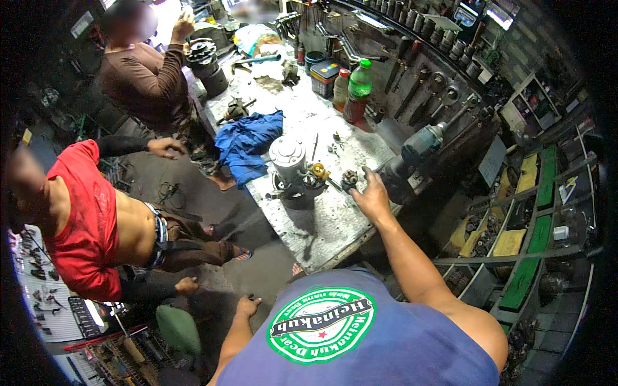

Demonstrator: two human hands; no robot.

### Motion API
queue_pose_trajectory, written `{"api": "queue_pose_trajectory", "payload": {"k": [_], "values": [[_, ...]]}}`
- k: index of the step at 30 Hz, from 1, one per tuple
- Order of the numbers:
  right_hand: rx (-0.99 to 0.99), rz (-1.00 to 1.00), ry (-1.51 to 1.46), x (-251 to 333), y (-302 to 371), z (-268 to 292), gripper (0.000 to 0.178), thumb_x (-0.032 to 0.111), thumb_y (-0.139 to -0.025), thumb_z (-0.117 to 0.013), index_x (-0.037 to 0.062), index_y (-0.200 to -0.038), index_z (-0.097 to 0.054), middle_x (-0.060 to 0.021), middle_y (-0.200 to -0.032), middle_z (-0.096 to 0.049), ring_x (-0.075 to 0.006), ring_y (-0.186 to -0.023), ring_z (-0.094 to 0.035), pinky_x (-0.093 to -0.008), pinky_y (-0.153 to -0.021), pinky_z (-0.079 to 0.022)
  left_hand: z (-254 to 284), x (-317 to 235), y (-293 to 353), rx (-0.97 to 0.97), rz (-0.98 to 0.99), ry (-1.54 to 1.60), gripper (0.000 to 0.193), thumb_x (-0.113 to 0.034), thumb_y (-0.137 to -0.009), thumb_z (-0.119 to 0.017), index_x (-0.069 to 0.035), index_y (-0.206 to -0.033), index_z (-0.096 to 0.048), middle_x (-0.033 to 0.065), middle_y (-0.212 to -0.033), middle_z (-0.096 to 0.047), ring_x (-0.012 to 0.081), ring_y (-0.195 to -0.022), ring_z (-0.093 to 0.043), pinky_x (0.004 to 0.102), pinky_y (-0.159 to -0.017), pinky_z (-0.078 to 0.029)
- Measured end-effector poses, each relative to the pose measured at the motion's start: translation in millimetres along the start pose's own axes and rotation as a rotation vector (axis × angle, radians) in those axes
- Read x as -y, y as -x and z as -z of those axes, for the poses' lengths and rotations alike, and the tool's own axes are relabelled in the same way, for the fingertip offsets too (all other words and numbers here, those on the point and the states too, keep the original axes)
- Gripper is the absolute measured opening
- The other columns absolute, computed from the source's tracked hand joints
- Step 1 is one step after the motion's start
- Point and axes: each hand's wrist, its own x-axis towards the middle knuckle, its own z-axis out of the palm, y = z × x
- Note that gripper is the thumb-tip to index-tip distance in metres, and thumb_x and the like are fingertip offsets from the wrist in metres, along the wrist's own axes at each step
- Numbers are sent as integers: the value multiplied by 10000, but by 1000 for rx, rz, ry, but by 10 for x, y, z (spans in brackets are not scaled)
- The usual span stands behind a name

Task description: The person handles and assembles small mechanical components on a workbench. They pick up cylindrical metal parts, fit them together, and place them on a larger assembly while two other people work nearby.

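My right hand reaches over the near right part of the white worktable. Its thumb and forefinger are spread beside a small toothed metal part, the thumb close to it or touching. To the left, a silver cylindrical motor stands upright with a dark base, and a yellow-brown round piece is at its side. Low beside my body hangs my left hand, away from the table, fingers loosely apart and nothing seen in it. Small loose metal bits lie beyond the toothed part.
A blue cloth drapes over the table's left edge. Bottles and a dark box stand behind. An impact wrench is at the right, near shelves. One person in red and another in brown stand left.
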Motion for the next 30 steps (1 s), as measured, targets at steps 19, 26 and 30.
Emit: {"api": "queue_pose_trajectory", "payload": {"k": [19,26,30], "values": [[86,436,-249,736,-212,499,528,103,-795,-883,-32,-1261,-675,-176,-1136,-728,-282,-1037,-764,-395,-979,-608,-622,-950,322,-51,-52,137,725,-410,-942,-843,6,-1497,-633,256,-1397,-725,363,-1312,-701,421,-1119,-541],[111,551,-292,872,52,659,512,102,-767,-891,-25,-1219,-686,-172,-1118,-719,-284,-1014,-758,-383,-942,-617,-899,-766,399,41,-58,175,743,-445,-954,-818,-5,-1520,-619,247,-1448,-700,367,-1347,-681,419,-1144,-528],[131,517,-318,876,103,638,533,120,-752,-904,-27,-1212,-678,-181,-1112,-714,-315,-1026,-744,-405,-948,-607,-851,-664,406,13,-34,127,741,-447,-962,-819,6,-1514,-619,243,-1441,-705,368,-1336,-686,421,-1139,-532]]}}
